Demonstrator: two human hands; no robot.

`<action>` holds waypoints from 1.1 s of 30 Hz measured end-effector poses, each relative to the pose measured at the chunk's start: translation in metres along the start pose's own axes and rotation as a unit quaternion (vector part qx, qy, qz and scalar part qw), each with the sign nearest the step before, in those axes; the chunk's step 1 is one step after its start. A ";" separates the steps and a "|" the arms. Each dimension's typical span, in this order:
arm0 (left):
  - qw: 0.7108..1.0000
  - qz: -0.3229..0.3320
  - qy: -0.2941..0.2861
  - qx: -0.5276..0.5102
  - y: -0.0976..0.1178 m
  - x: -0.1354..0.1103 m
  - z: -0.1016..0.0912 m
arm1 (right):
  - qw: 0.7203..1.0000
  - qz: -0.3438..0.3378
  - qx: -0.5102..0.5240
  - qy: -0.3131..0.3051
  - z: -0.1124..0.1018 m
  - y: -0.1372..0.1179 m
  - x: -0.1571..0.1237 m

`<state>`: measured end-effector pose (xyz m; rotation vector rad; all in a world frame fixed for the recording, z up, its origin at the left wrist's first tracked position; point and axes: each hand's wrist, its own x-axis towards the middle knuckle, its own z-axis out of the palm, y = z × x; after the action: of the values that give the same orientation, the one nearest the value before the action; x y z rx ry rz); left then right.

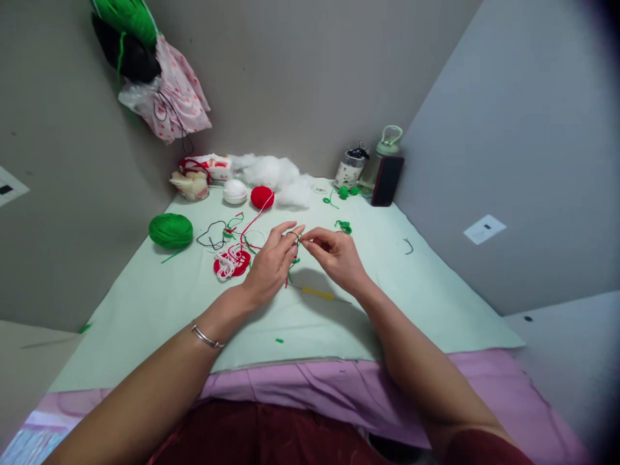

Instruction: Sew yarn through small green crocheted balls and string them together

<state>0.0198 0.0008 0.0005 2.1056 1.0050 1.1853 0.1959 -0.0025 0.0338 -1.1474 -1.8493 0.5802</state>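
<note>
My left hand (272, 261) and my right hand (335, 255) meet above the pale green cloth (426, 303), fingertips pinched together on a small green yarn piece (296, 242) with red and green strands hanging from it. A red yarn strand runs from my left hand back to a red yarn ball (262, 197). A red crocheted piece with white yarn (231, 263) lies just left of my left hand. A yellow-handled crochet hook (320, 294) lies on the cloth under my right wrist.
A green yarn ball (170, 230) sits at the left, a white ball (235, 192) and white stuffing (276, 174) at the back. A jar (349, 169), a bottle (385, 152) and a dark phone (387, 181) stand back right. Bags (159, 90) hang on the wall.
</note>
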 end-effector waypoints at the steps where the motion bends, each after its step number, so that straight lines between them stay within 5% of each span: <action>1: 1.000 -0.001 -0.001 0.002 0.000 0.000 0.000 | 1.000 0.001 0.001 0.003 0.000 0.000 0.000; 33: 0.999 0.002 -0.024 0.042 -0.006 0.003 -0.003 | 0.998 0.049 0.039 -0.006 0.002 0.005 0.005</action>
<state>0.0160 0.0069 -0.0017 2.1918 1.0451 1.1064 0.1958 0.0045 0.0310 -1.1883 -1.7721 0.7102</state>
